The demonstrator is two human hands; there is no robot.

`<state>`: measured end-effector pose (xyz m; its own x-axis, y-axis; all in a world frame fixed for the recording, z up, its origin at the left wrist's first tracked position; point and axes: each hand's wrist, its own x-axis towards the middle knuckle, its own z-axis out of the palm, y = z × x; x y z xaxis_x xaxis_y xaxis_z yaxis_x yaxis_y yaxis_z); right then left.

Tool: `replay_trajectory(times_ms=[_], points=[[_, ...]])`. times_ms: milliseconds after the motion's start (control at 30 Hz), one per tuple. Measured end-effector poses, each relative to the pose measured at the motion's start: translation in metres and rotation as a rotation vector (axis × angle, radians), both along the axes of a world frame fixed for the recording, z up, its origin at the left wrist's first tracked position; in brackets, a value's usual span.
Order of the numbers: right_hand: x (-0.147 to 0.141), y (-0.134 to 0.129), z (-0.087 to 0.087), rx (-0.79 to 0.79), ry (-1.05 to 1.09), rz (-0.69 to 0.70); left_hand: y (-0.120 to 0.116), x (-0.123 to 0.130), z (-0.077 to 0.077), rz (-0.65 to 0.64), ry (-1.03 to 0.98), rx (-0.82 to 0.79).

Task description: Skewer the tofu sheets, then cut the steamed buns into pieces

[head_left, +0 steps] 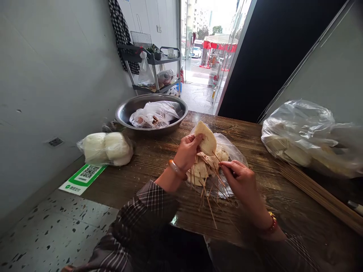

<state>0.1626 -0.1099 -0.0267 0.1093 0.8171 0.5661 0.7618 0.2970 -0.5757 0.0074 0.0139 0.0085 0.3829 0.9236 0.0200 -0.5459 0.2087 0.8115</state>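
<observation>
My left hand (187,153) pinches a flat, pale, rounded slice of food (207,140) and holds it upright above the pile. The fingers of my right hand (239,175) are closed on a thin wooden skewer (217,156), whose tip meets the lower edge of that slice. Under both hands lies a heap of skewered pale slices (198,172) on a clear plastic bag (231,149), with several skewers sticking out toward me.
A steel basin (181,114) with a plastic bag inside stands at the back left. Bagged white pieces (113,147) and a green QR card (82,179) lie left. At right are a large plastic bag (300,132) and long wooden sticks (317,192) on the table (136,189).
</observation>
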Motion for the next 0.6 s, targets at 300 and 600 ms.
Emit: replay_trajectory(times_ms=[300, 600], points=[[-0.010, 0.005, -0.001, 0.017, 0.056, -0.023, -0.004, 0.003, -0.005, -0.072, 0.029, 0.018], [-0.004, 0.002, 0.005, 0.026, 0.172, -0.058, 0.000, -0.009, 0.008, -0.046, 0.024, 0.081]])
